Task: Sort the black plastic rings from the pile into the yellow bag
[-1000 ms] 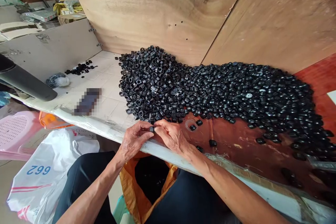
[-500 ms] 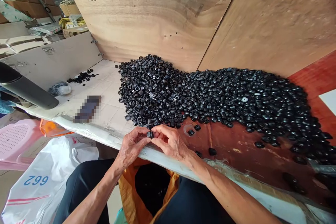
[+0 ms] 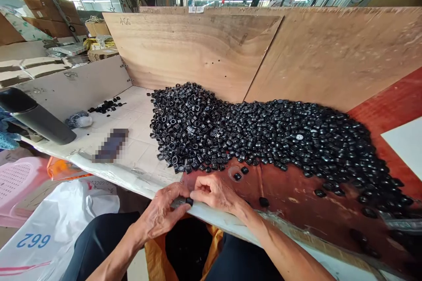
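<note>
At the front edge of the table, my left hand (image 3: pixel 166 207) grips a small black plastic cap (image 3: pixel 189 201) between thumb and fingertips. Close beside it on the right, my right hand (image 3: pixel 216 193) has its fingers curled and pressed together; whatever they may hold is hidden. Beyond the hands lies a heap of black ring-like parts (image 3: pixel 178 118). It runs to the right into a heap of rounded black caps (image 3: pixel 290 129). A few loose black caps (image 3: pixel 263 202) lie on the red-brown board near my right hand.
An open orange sack (image 3: pixel 156 259) with dark contents stands below the edge between my legs. On the left are a blurred-out flat object (image 3: pixel 111 145), a grey bottle (image 3: pixel 42 118) and a white sack (image 3: pixel 66 215). A wooden panel (image 3: pixel 191 48) walls the back.
Both hands have come down and nearer to the table edge with the black cap. My right fingers have parted from it, leaving it in my left hand. The view has tilted up.
</note>
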{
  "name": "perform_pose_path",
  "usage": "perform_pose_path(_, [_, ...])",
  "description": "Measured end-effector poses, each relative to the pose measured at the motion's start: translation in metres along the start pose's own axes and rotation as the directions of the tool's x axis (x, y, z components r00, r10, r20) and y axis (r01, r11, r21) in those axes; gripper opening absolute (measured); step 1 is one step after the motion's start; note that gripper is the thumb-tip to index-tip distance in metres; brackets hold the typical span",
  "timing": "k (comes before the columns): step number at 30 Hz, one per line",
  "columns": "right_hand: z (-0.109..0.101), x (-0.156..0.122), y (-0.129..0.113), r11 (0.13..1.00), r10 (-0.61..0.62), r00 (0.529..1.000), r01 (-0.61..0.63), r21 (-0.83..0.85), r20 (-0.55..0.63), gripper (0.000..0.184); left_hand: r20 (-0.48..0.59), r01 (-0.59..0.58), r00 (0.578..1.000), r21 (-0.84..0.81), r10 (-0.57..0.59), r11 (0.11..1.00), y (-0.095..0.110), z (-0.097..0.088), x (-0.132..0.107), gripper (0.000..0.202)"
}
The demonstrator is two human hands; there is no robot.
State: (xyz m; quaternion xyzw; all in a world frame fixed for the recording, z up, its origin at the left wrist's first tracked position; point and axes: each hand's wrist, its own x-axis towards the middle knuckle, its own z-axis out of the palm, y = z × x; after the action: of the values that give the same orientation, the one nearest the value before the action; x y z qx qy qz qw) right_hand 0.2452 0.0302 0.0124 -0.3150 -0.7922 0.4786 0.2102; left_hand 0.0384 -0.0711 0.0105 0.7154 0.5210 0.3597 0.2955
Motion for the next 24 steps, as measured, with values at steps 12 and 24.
perform_pose_path(12, [0.004,0.017,0.045,0.855,-0.234,0.914,0.032,-0.517,-0.332,0.010,-0.369,0.148,0.929,0.355,-0.007,0.923,-0.039,0.026,0.054,0.024])
perform_pose_path(24, [0.006,0.016,0.029,0.969,-0.211,0.922,0.153,-0.195,-0.326,0.018,-0.350,0.128,0.933,0.111,-0.082,0.985,-0.024,0.020,0.046,0.020])
